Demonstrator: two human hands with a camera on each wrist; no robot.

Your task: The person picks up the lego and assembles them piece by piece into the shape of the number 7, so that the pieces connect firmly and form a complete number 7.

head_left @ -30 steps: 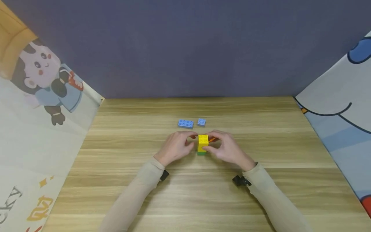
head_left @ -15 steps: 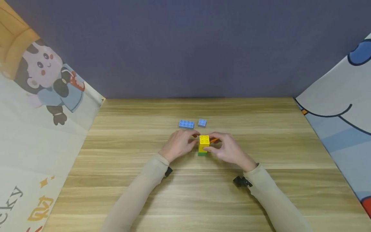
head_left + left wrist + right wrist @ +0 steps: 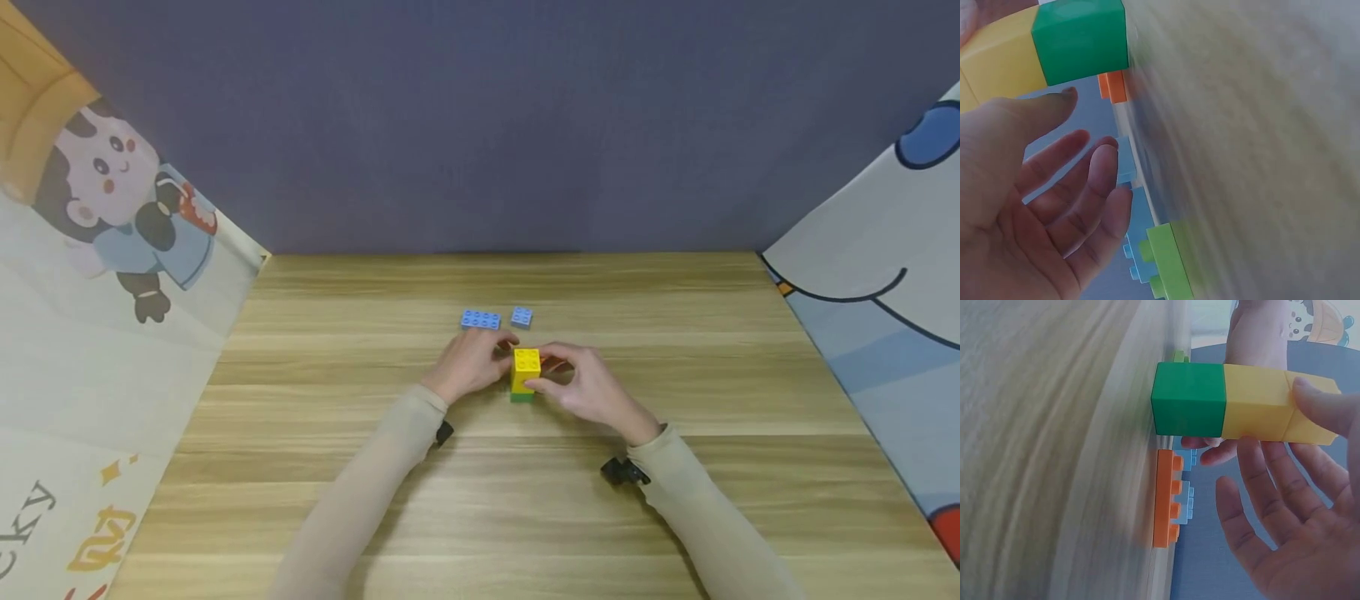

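A tower of two yellow bricks (image 3: 527, 371) on a green brick (image 3: 522, 397) stands upright at the middle of the table. My right hand (image 3: 588, 385) grips the upper yellow part, thumb on the near side and fingers on the far side. Just left of the tower is my left hand (image 3: 468, 364), fingers loosely bent with nothing between them; its thumb (image 3: 1054, 112) lies right beside the tower. Low on the table, an orange brick (image 3: 1163, 500) lies under the right hand. A light green brick (image 3: 1169, 259) lies near the left hand, hidden in the head view.
Beyond the hands lie a long blue brick (image 3: 480, 319) and a small square blue brick (image 3: 522, 317). A dark panel (image 3: 510, 125) rises behind the wooden table (image 3: 525, 517). Printed panels stand at the left and right sides.
My left hand has moved slightly away from me and right, and now overlaps the long blue brick's near edge in the head view. My right hand stays at the tower.
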